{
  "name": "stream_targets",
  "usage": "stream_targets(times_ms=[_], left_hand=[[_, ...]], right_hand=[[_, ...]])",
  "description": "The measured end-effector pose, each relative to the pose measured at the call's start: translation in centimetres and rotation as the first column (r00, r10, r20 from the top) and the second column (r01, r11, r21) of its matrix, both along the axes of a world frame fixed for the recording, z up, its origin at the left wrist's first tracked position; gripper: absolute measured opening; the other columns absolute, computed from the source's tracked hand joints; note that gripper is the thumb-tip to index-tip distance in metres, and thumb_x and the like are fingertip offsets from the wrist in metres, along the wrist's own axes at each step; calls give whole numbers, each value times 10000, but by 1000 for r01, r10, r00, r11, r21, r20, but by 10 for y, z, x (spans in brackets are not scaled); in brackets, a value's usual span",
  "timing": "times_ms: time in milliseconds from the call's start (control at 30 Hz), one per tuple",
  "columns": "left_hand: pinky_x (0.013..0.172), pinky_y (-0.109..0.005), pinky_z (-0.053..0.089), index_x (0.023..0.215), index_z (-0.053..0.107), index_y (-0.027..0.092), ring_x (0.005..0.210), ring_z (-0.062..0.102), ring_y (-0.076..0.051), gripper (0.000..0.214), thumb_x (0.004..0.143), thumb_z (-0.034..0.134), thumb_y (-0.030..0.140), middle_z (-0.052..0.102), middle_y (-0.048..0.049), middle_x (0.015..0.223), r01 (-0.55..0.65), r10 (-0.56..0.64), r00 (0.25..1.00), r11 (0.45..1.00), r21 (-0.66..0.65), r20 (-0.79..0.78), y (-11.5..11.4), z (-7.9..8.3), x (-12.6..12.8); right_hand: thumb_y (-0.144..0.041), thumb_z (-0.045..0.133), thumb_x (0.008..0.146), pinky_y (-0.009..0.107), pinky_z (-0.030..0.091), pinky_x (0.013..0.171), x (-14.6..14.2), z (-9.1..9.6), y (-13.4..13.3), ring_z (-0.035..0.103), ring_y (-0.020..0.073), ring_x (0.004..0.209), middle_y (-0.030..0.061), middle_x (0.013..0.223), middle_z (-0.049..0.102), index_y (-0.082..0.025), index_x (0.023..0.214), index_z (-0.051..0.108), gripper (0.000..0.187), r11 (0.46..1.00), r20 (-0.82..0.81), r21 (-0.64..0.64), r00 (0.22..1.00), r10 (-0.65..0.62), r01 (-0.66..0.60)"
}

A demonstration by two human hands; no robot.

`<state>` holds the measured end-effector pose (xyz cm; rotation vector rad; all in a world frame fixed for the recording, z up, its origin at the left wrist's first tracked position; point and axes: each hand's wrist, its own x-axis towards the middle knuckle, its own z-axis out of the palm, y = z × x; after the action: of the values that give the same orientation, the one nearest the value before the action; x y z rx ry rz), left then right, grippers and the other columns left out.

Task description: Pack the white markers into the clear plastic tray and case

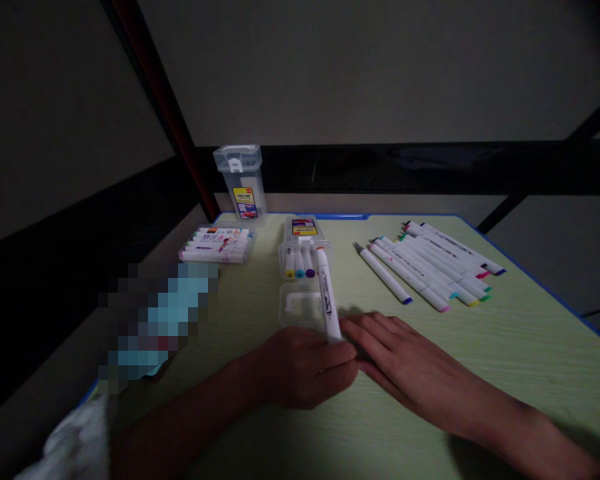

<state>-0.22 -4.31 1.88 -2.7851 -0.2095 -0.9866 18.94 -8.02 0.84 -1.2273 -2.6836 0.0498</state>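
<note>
A white marker (pixel 328 293) with an orange-brown tip end stands nearly upright, its lower end between the fingers of my left hand (pixel 310 367). Close beside it, my right hand (pixel 387 350) is palm down with its fingers stretched out, its fingertips by the left hand's fingers. Whether the two hands touch is hard to make out. Just beyond lies a clear marker case (pixel 305 237) on its side, its mouth towards me, with yellow, blue and purple ended markers (pixel 299 262) inside. Its clear lid (pixel 300 305) rests on the table in front of the mouth.
Several loose white markers (pixel 430 263) lie in a pile at the right, one (pixel 385 273) slightly apart. A tall clear case (pixel 243 183) stands at the back left, near a pack of markers (pixel 217 245). A blurred light-blue object (pixel 175 307) lies at the table's left.
</note>
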Motion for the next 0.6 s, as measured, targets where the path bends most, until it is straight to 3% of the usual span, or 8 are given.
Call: stream_targets(times_ms=[367, 600], left_hand=[[409, -230, 317, 635, 567, 130, 446, 427, -76, 371, 904, 314, 103, 583, 13, 579, 11, -11, 1000, 1000, -29, 2, -2, 3, -1], [409, -256, 291, 648, 553, 141, 469, 430, -95, 329, 897, 340, 117, 579, 15, 614, 7, -7, 998, 1000, -9, -63, 1, -5, 0]], right_hand=[[-217, 473, 863, 456, 455, 845, 0, 0, 0, 512, 270, 1020, 126, 1131, 565, -121, 1276, 404, 430, 1000, 30, 13, 1000, 6, -7], [-195, 498, 849, 463, 462, 829, 0, 3, 1, 517, 274, 1001, 129, 1116, 562, -118, 1269, 403, 437, 1000, 26, -2, 1000, 16, -16]])
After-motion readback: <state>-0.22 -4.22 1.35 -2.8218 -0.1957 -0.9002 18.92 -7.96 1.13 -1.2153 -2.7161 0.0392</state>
